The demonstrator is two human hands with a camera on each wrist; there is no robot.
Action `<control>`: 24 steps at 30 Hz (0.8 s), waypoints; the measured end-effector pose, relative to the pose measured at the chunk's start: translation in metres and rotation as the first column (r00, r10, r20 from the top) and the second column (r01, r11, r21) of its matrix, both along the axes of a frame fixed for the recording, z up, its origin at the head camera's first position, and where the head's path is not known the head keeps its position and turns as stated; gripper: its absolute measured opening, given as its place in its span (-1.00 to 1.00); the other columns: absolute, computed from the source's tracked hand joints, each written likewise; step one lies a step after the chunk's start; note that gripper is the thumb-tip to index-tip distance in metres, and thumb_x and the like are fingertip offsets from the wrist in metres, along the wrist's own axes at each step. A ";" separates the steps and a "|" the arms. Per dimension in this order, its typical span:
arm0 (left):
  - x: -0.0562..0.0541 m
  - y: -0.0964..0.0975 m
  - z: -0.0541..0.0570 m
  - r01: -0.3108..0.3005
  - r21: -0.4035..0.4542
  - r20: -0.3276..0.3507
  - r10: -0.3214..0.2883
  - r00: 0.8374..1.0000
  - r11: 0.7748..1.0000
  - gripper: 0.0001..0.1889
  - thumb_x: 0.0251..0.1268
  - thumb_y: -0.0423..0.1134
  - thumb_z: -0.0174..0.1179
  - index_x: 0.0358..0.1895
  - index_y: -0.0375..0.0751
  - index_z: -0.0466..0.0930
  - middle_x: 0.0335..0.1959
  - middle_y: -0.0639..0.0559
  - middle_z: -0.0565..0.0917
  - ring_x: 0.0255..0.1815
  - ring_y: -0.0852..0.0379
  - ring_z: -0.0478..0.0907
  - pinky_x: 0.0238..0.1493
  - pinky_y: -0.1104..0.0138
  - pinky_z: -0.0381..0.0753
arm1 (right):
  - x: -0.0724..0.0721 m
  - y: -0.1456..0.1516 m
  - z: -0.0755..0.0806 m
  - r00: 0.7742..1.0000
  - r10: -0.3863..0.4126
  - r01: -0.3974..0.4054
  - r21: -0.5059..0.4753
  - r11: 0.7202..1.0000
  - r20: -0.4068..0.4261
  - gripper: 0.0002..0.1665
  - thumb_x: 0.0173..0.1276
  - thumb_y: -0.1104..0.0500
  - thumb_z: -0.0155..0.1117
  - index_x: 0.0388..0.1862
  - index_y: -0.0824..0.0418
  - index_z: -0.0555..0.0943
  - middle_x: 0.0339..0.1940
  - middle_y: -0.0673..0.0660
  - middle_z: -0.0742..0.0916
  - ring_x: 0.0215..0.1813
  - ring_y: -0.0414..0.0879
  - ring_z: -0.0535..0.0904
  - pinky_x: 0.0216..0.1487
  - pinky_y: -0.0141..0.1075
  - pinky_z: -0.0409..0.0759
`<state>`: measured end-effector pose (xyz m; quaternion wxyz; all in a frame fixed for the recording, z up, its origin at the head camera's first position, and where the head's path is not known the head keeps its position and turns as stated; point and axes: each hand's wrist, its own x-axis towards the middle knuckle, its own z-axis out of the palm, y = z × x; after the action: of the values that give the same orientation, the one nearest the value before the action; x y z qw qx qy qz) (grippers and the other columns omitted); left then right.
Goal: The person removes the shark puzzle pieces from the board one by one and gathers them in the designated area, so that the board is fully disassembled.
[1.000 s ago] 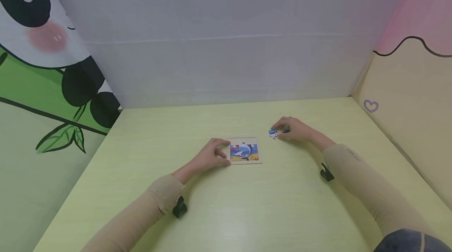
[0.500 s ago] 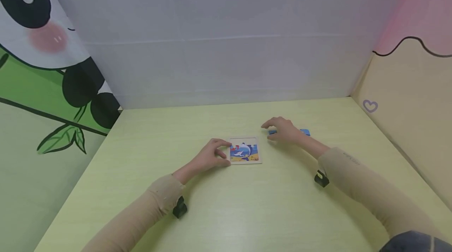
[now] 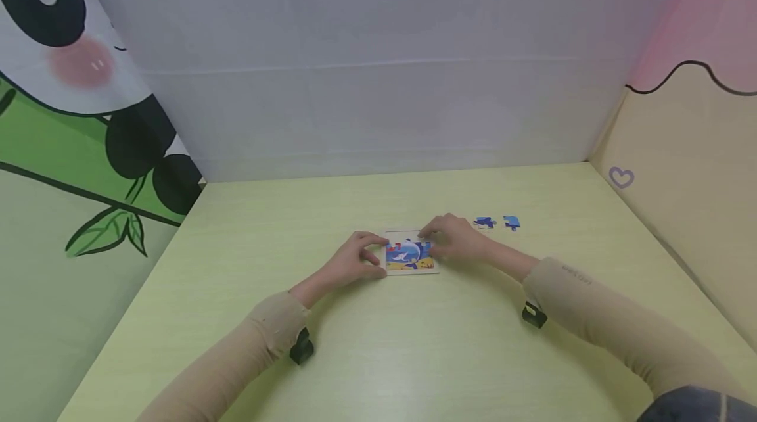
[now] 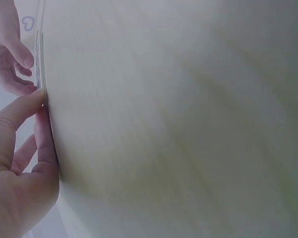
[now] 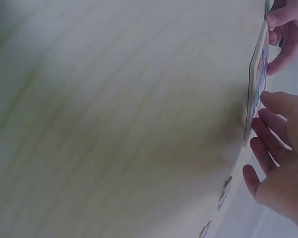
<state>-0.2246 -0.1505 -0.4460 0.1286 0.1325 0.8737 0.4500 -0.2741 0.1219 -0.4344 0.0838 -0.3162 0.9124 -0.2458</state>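
Observation:
A small jigsaw puzzle board [image 3: 403, 236] with a dolphin sea picture lies flat on the table, its upper strip bare wood. My left hand [image 3: 350, 259] holds the board's left edge between thumb and index finger; the left wrist view shows the thumb [image 4: 27, 106] pressed against that edge. Over the upper right part of the board, my right hand [image 3: 460, 239] has its thumb and fingers together around a puzzle piece that they mostly hide. In the right wrist view, the right hand's fingertips [image 5: 258, 124] touch or nearly touch the board's near end.
Two loose puzzle pieces lie right of the board: a dark blue one [image 3: 485, 222] and a light blue one [image 3: 511, 223]. The pale table [image 3: 378, 350] meets a grey-white back wall [image 3: 378, 106]. Painted panels stand at both sides.
My right hand moves left and toward me, from the loose pieces to the board. The leftmost loose piece is gone from its spot. My left hand stays on the board.

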 end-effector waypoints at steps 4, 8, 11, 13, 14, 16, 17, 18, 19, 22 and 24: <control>0.000 0.000 -0.001 0.003 0.000 0.004 -0.003 1.000 1.000 -0.29 0.04 -0.33 0.47 0.35 -0.12 0.46 0.39 -0.23 0.28 -0.02 0.08 0.67 -0.09 0.41 0.68 | 0.003 -0.004 -0.002 0.995 0.050 -0.045 0.059 0.997 -0.089 -0.59 0.29 0.18 0.36 0.14 0.12 0.66 0.11 0.11 0.73 0.16 0.04 0.54 0.21 0.03 0.48; 0.000 0.000 0.000 0.009 0.013 0.004 -0.009 1.000 1.000 -0.30 0.04 -0.34 0.47 0.34 -0.13 0.46 0.40 -0.25 0.27 -0.02 0.06 0.67 -0.11 0.39 0.69 | 0.005 -0.007 0.001 0.989 0.077 -0.069 0.064 0.996 -0.130 -0.60 0.24 0.21 0.37 0.09 0.16 0.68 0.02 0.13 0.74 0.06 0.03 0.56 0.10 -0.05 0.52; 0.000 0.000 0.001 0.010 0.024 0.004 -0.010 1.000 1.000 -0.31 0.05 -0.35 0.46 0.33 -0.15 0.47 0.39 -0.27 0.27 -0.02 0.05 0.67 -0.12 0.38 0.69 | 0.006 -0.008 0.004 0.990 0.083 -0.077 0.056 0.995 -0.117 -0.60 0.23 0.24 0.37 0.08 0.19 0.67 -0.01 0.14 0.74 0.04 0.02 0.55 0.09 -0.09 0.51; 0.000 0.000 0.003 0.010 0.029 0.007 -0.011 1.000 1.000 -0.32 0.05 -0.35 0.46 0.33 -0.15 0.47 0.39 -0.27 0.27 -0.02 0.05 0.67 -0.12 0.38 0.69 | 0.005 -0.009 0.005 0.991 0.087 -0.082 0.054 0.995 -0.098 -0.59 0.23 0.25 0.37 0.10 0.20 0.66 0.00 0.13 0.74 0.05 0.01 0.53 0.12 -0.09 0.50; 0.000 0.000 0.003 0.012 0.029 0.008 -0.012 1.000 1.000 -0.32 0.05 -0.35 0.46 0.33 -0.15 0.47 0.39 -0.26 0.27 -0.02 0.05 0.67 -0.12 0.38 0.69 | 0.005 -0.009 0.005 0.992 0.087 -0.082 0.057 0.995 -0.090 -0.58 0.24 0.25 0.37 0.10 0.20 0.65 0.00 0.13 0.73 0.06 0.01 0.53 0.14 -0.09 0.50; 0.001 0.000 0.004 0.013 0.030 0.008 -0.013 1.000 0.999 -0.32 0.05 -0.35 0.46 0.33 -0.16 0.47 0.39 -0.26 0.26 -0.02 0.04 0.67 -0.12 0.38 0.69 | 0.004 -0.009 0.005 0.994 0.088 -0.084 0.057 0.995 -0.071 -0.58 0.25 0.26 0.36 0.12 0.21 0.63 0.01 0.13 0.72 0.08 0.00 0.54 0.18 -0.09 0.52; 0.001 0.000 0.004 0.013 0.030 0.008 -0.013 1.000 0.999 -0.31 0.05 -0.35 0.46 0.33 -0.16 0.47 0.39 -0.26 0.26 -0.01 0.04 0.67 -0.12 0.38 0.69 | 0.004 -0.009 0.005 0.994 0.087 -0.084 0.055 0.995 -0.061 -0.57 0.25 0.26 0.35 0.12 0.22 0.62 0.01 0.13 0.70 0.08 0.00 0.55 0.19 -0.09 0.54; 0.001 0.000 0.004 0.014 0.030 0.008 -0.014 1.000 0.999 -0.32 0.06 -0.35 0.46 0.33 -0.16 0.47 0.39 -0.26 0.26 -0.01 0.04 0.67 -0.12 0.38 0.69 | 0.004 -0.009 0.006 0.995 0.086 -0.083 0.054 0.995 -0.050 -0.57 0.25 0.27 0.35 0.12 0.22 0.61 0.02 0.13 0.69 0.09 0.00 0.55 0.20 -0.10 0.55; 0.001 0.000 0.004 0.014 0.030 0.009 -0.014 1.000 0.999 -0.32 0.06 -0.35 0.46 0.33 -0.17 0.47 0.39 -0.26 0.26 -0.01 0.04 0.67 -0.12 0.38 0.69 | 0.003 -0.010 0.006 0.996 0.085 -0.082 0.055 0.995 -0.042 -0.57 0.25 0.27 0.35 0.13 0.22 0.60 0.02 0.14 0.68 0.09 -0.01 0.56 0.20 -0.10 0.57; 0.001 0.000 0.002 0.014 0.026 0.010 -0.014 1.000 1.000 -0.32 0.06 -0.34 0.46 0.33 -0.16 0.47 0.39 -0.26 0.26 -0.02 0.04 0.67 -0.11 0.38 0.68 | 0.004 -0.012 0.009 0.997 0.082 -0.081 0.056 0.995 -0.013 -0.57 0.25 0.28 0.35 0.13 0.22 0.60 0.02 0.14 0.65 0.08 -0.01 0.58 0.19 -0.12 0.61; 0.000 0.000 0.001 0.014 0.024 0.013 -0.015 1.000 1.000 -0.33 0.07 -0.34 0.46 0.33 -0.15 0.47 0.40 -0.25 0.26 -0.01 0.05 0.67 -0.11 0.40 0.68 | 0.004 -0.013 0.011 0.996 0.089 -0.089 0.060 0.994 -0.004 -0.57 0.26 0.28 0.35 0.13 0.22 0.60 0.03 0.15 0.66 0.09 0.00 0.59 0.19 -0.12 0.61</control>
<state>-0.2242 -0.1510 -0.4446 0.1359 0.1375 0.8664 0.4603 -0.2706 0.1093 -0.4235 0.1009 -0.3547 0.9047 -0.2133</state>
